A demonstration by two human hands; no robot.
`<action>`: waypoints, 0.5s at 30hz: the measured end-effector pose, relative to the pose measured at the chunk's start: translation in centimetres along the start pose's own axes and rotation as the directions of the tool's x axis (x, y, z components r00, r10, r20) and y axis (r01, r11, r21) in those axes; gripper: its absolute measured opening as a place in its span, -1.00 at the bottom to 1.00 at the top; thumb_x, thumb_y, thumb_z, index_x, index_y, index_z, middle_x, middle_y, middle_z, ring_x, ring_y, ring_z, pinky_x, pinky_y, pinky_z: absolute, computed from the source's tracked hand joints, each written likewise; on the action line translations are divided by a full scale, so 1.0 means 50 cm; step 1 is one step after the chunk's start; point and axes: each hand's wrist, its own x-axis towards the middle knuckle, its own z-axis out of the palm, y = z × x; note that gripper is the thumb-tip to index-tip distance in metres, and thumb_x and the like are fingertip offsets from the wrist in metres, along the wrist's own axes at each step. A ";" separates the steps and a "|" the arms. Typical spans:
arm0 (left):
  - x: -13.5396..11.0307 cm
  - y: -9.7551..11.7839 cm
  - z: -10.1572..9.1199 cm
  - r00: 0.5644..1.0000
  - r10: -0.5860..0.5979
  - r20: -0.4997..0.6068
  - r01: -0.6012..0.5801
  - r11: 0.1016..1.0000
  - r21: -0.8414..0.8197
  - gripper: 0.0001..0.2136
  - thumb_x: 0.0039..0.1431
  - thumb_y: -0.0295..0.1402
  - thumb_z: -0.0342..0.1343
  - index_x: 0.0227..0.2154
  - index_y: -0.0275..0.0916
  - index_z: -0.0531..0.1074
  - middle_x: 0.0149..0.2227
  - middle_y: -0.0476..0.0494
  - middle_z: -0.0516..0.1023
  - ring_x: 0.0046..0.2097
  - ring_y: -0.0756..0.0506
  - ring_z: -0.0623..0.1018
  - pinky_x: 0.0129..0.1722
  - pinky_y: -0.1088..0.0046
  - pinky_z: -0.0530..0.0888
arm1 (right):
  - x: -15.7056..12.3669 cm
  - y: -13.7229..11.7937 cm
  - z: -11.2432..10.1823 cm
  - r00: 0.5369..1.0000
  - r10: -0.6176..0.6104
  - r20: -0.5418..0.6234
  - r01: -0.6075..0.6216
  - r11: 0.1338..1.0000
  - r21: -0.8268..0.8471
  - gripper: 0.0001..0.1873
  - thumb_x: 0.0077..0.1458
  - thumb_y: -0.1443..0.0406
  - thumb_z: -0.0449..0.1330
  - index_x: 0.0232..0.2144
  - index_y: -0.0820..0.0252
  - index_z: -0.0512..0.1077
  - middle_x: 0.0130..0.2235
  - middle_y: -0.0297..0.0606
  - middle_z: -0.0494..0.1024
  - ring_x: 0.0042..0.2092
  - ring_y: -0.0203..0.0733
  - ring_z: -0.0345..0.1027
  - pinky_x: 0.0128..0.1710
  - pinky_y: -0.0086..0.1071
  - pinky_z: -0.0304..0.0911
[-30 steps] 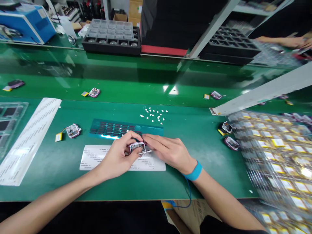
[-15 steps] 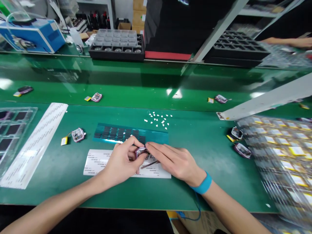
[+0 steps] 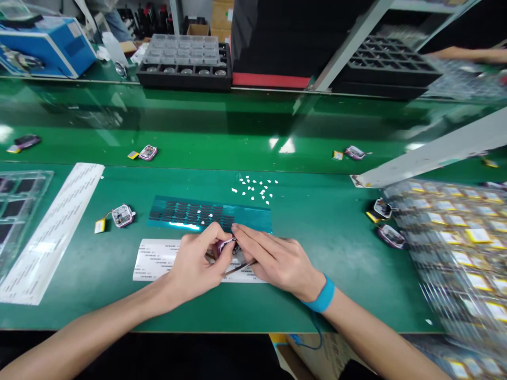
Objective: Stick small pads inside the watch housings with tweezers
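Observation:
My left hand point(image 3: 198, 262) is closed around a small pink-framed device point(image 3: 224, 245), tipped on its edge over a white label sheet point(image 3: 152, 259). My right hand point(image 3: 273, 258) meets it from the right, fingers pressed on the device and a pair of tweezers point(image 3: 241, 268) held under the palm. A blue wrist strap point(image 3: 322, 295) circles my right wrist. Just beyond the hands lies a teal sheet of small dark pads point(image 3: 206, 214), and farther back a scatter of tiny white bits point(image 3: 255, 188).
One more device with a yellow battery point(image 3: 116, 216) lies to the left, two others point(image 3: 386, 221) to the right beside clear trays of batteries point(image 3: 455, 237). A long white strip point(image 3: 51, 227) and a clear tray point(image 3: 16, 200) sit far left. Devices ride the belt point(image 3: 237, 132) behind; another person's arm point(image 3: 467, 54) shows top right.
The device has been turned from lying face-up to standing on its edge between my fingers. My hands stay over the label sheet; the view shifted slightly.

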 end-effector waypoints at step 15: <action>0.007 0.002 0.001 0.999 -0.037 0.036 0.042 0.990 -0.135 -0.96 0.25 -0.44 0.07 -0.33 -0.25 0.36 -0.66 0.18 0.23 -0.69 0.12 0.26 -0.70 0.66 0.11 | -0.009 0.014 -0.007 0.997 -0.061 -0.047 0.065 0.995 0.081 -0.66 0.33 0.55 -0.05 -0.01 0.39 0.45 -0.07 -0.04 0.69 -0.14 -0.18 0.64 -0.30 -0.44 0.53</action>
